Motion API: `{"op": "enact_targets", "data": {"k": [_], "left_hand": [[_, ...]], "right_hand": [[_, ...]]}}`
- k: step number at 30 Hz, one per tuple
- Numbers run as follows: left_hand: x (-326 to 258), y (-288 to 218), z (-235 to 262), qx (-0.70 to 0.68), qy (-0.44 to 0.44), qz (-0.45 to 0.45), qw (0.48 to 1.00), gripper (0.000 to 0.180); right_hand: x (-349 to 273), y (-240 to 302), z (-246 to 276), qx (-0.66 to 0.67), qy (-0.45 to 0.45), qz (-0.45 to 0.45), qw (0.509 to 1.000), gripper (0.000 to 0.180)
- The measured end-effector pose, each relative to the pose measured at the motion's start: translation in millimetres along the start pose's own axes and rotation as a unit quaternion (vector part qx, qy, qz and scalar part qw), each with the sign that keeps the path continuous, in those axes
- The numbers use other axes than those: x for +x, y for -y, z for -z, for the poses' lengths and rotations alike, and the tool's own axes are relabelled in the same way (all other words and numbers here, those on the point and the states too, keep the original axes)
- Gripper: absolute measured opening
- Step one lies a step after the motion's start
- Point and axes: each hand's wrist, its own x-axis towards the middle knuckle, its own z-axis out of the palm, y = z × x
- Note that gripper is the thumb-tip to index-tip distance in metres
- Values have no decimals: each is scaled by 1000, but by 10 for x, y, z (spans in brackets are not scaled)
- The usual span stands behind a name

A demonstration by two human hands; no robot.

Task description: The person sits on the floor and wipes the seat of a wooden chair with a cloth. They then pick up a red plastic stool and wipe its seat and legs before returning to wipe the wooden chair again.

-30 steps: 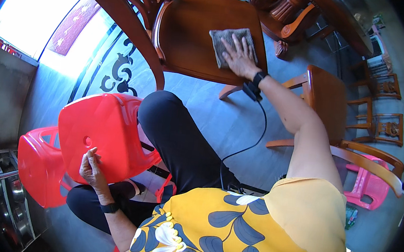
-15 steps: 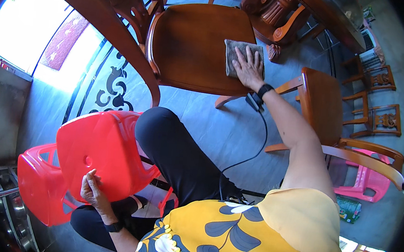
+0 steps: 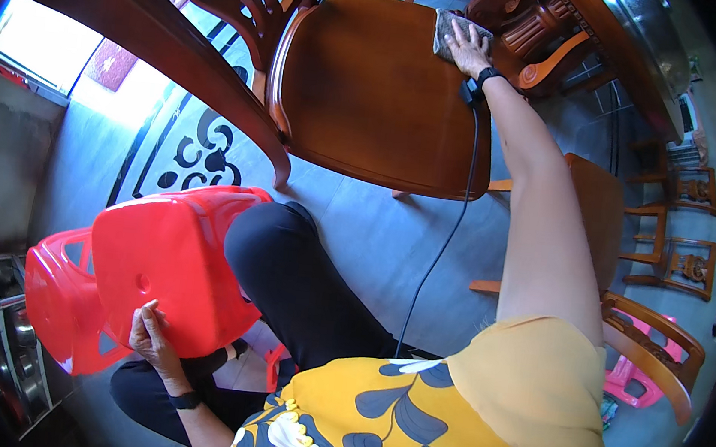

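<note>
My right hand [image 3: 469, 51], a black band on its wrist, presses a grey-brown cloth [image 3: 447, 35] onto the far right corner of a brown wooden chair seat [image 3: 379, 96]. Its fingers are slightly apart and bent over the cloth. A black cable [image 3: 451, 241] hangs from a small dark device [image 3: 471, 92] at that wrist. On the left, my left hand [image 3: 153, 337] lies against a red plastic stool [image 3: 156, 264] tipped beside my leg. Its fingers are curled together; whatever may be between them is hidden. A second red stool [image 3: 53, 306] stands behind that one.
Carved table legs [image 3: 531, 33] stand beyond the seat. Another wooden chair [image 3: 587, 220] is close to my right arm, with small wooden stools [image 3: 688, 264] and a pink plastic stool [image 3: 640, 384] past it. A metal rack [image 3: 4, 319] holds pans at lower left.
My right hand has slid the cloth away from me along the seat's right side, to its far corner. The view has shifted slightly. My left hand stays by the red stool.
</note>
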Motion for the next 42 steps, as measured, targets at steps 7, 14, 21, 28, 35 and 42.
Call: {"op": "enact_targets", "data": {"k": [7,14,21,28,35,42], "left_hand": [[5,75,27,3,-6,2,1000,26],[32,112,13,-22,-3,-18,1000,26],[50,126,16,-35,14,-49,998,26],[32,65,-7,-60,28,-57,996,24],[25,31,-14,-45,20,-45,998,23],[32,36,-19,-53,19,-58,997,24]], "right_hand": [[279,-276,-218,15,-61,62,996,70],[-1168,-284,-115,94,-106,118,983,62],[-2652,-78,35,-44,-165,250,953,52],[-3268,496,100,-106,-57,321,939,57],[-3096,1590,-271,-58,-118,414,901,67],[-2898,2500,-620,-56,-209,403,889,58]]}}
